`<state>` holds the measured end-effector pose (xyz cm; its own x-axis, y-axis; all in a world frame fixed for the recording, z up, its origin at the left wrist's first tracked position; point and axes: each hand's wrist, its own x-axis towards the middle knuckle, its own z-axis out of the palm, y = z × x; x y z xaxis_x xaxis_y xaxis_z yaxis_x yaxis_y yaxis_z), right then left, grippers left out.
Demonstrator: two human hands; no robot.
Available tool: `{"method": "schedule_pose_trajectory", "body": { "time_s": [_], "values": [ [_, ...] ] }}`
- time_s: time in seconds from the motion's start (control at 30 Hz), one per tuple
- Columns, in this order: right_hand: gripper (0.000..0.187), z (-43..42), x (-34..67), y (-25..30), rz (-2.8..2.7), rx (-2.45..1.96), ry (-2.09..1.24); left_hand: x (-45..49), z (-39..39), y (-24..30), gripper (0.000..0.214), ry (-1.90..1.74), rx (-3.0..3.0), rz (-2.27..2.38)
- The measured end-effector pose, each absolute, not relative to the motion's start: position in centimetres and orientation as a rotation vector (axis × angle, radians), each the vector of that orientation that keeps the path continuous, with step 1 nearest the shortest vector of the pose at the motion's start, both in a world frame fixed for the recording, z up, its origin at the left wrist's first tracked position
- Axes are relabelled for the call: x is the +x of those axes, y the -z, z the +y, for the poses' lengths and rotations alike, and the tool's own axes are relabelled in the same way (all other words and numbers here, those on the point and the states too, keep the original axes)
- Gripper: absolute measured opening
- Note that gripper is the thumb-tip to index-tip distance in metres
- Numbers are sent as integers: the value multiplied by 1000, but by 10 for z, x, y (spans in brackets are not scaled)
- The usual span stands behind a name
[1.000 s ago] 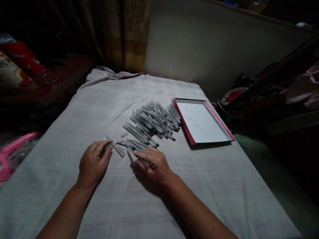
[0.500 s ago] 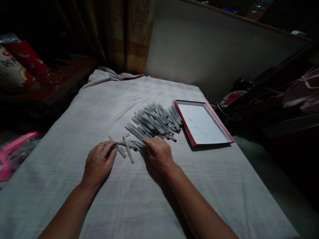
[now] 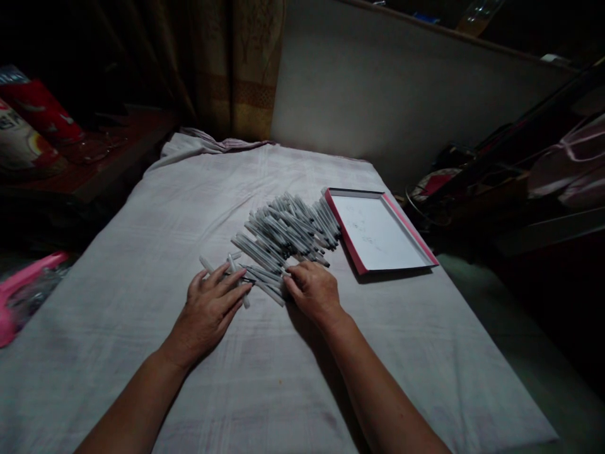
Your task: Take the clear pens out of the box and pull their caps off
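A heap of slim grey-white pens point(image 3: 283, 224) with dark tips lies on the cloth. My left hand point(image 3: 210, 309) rests with its fingers stretched out over several loose whitish tubes point(image 3: 205, 263), which it partly covers. A thin dark piece shows by its fingertips, too small to name. Across from it my right hand point(image 3: 314, 290) is curled at the right ends of a smaller group of pens point(image 3: 267, 284), thumb towards the fingers. What lies inside its grip is hidden.
A shallow red-edged box point(image 3: 385, 233) with a white inside stands right of the heap. A pale checked cloth point(image 3: 283, 391) covers the table. Red packages point(image 3: 42, 113) sit on a dark side table at left, and a pink plastic object point(image 3: 28, 277) is beside the cloth.
My left hand has moved right and gone from a pinch to spread fingers over the tubes. My right hand stays close by, its thumb lower. One pen now lies angled below the small group.
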<state>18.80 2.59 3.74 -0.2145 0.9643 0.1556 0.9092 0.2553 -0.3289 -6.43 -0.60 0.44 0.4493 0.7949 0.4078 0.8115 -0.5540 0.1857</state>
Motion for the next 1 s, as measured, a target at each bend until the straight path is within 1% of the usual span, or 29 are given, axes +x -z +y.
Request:
{"method": "schedule_pose_trajectory", "body": {
  "time_s": [0.27, 0.4, 0.5, 0.63, 0.7, 0.77, 0.87, 0.9, 1.0],
  "values": [
    [21, 40, 173, -44, -2322, -1828, -239, -63, -6, -5, 31, 731, -2548, -1570],
    [19, 41, 171, -41, -2266, -1851, -259, -61, -6, -7, 27, 749, -2502, -1614],
    [15, 41, 174, -37, -2113, -1834, -335, -61, -6, -8, 26, 751, -2470, -1613],
    [15, 35, 190, -32, -1691, -1652, -560, -60, -8, -13, 25, 797, -2426, -1603],
    [18, 30, 198, -31, -1458, -1513, -746, -57, -9, -16, 27, 861, -2396, -1593],
    [23, 23, 204, -32, -1257, -1398, -973, -52, -9, -20, 34, 922, -2369, -1575],
    [29, 14, 203, -33, -1064, -1294, -1263, -45, -8, -21, 40, 959, -2377, -1519],
    [30, 12, 202, -33, -1022, -1274, -1316, -44, -7, -21, 37, 963, -2395, -1490],
    [34, 9, 197, -31, -954, -1244, -1382, -44, -9, -20, 19, 979, -2464, -1389]
  ]
}}
